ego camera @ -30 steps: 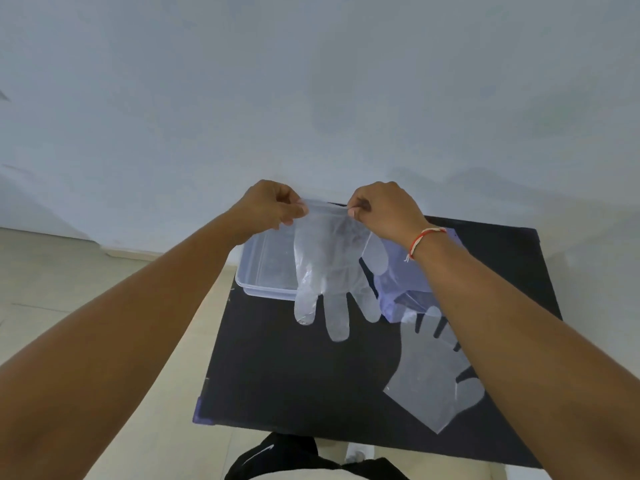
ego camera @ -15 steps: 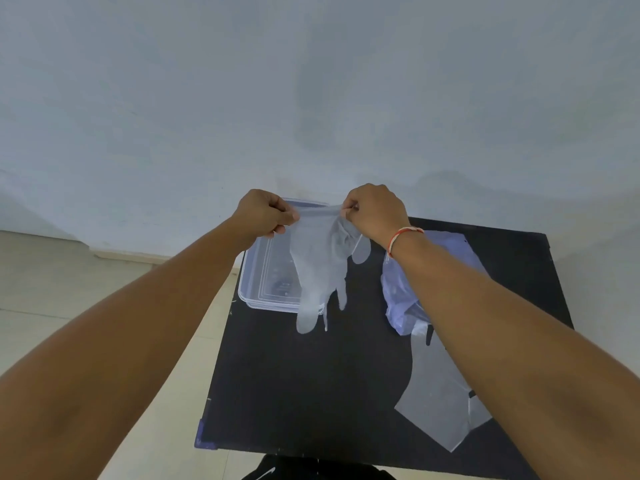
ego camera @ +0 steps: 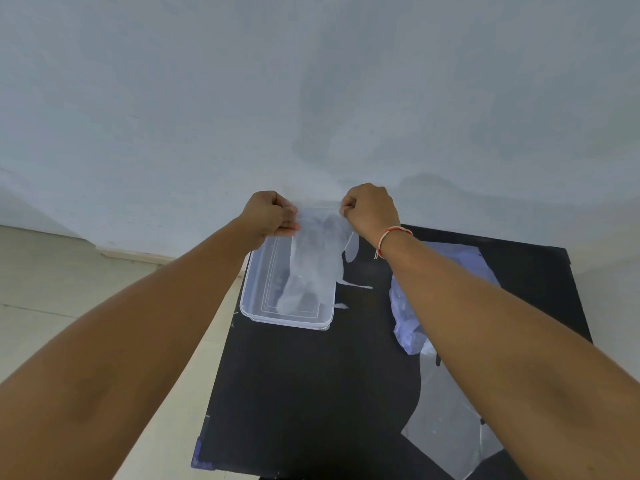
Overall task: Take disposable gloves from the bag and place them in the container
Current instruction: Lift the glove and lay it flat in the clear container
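A clear disposable glove (ego camera: 317, 258) hangs by its cuff between my left hand (ego camera: 268, 216) and my right hand (ego camera: 370, 209), both pinched on its top corners. Its fingers droop into the clear plastic container (ego camera: 258, 303) at the table's far left; two fingertips stick out past the right rim. The bluish plastic bag (ego camera: 407, 317) lies to the right, partly hidden by my right forearm. A second clear glove (ego camera: 446, 431) lies flat on the table at the near right.
The black table (ego camera: 304, 393) stands against a pale wall (ego camera: 311, 98). Its left edge drops to a light tiled floor (ego camera: 52, 289). Bare black surface lies between container and near edge.
Both hands carried the hanging glove leftward and away from me, from over the table's middle to above the container, and its fingers now droop inside.
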